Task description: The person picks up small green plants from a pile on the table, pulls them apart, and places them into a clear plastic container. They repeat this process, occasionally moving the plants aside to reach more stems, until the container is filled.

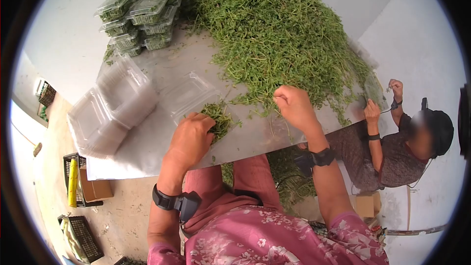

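Note:
My left hand (192,137) presses a small bunch of green herb sprigs (220,118) down beside an open clear plastic clamshell box (189,95) on the metal table (147,147). My right hand (293,105) is closed, pinching sprigs at the near edge of the big heap of green herbs (279,34) that covers the table's far side. Both wrists wear black bands.
Filled clamshell boxes (142,12) are stacked at the far left of the table; empty clear boxes (110,105) lie stacked at the left. Another person (402,142) sits at the table's right edge, hands at the herbs. Crates (78,230) and a cardboard box stand on the floor.

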A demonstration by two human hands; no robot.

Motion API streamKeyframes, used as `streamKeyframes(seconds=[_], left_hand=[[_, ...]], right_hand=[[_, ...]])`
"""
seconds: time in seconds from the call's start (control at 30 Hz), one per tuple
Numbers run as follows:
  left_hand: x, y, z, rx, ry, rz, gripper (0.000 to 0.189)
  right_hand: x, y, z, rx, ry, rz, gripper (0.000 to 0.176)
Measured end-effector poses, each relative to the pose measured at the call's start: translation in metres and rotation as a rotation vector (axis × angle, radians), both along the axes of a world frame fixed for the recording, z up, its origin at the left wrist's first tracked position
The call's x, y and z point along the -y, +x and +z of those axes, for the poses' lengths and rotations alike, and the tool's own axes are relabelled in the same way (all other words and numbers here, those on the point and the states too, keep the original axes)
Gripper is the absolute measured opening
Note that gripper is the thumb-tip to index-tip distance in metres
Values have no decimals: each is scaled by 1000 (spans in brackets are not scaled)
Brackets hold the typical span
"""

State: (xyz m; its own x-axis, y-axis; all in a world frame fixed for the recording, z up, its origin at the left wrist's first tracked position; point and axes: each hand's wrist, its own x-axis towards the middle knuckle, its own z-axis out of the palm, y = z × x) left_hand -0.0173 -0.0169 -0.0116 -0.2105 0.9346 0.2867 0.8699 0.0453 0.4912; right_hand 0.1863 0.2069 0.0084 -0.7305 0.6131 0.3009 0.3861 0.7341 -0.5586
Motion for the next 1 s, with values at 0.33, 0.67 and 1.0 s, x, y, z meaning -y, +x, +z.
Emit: streamKeyframes(seconds=[0.33, 0.67, 1.0], left_hand=[[-4, -1, -4, -75, -49, 40, 15], [5, 12, 10, -132, 183, 68, 22], [20, 18, 17, -131, 381, 210, 27]], right_hand=[[-2, -41, -34, 281, 157, 31, 9], [-8, -24, 5, -109, -166, 31, 9], [39, -47, 27, -138, -51, 295, 13]])
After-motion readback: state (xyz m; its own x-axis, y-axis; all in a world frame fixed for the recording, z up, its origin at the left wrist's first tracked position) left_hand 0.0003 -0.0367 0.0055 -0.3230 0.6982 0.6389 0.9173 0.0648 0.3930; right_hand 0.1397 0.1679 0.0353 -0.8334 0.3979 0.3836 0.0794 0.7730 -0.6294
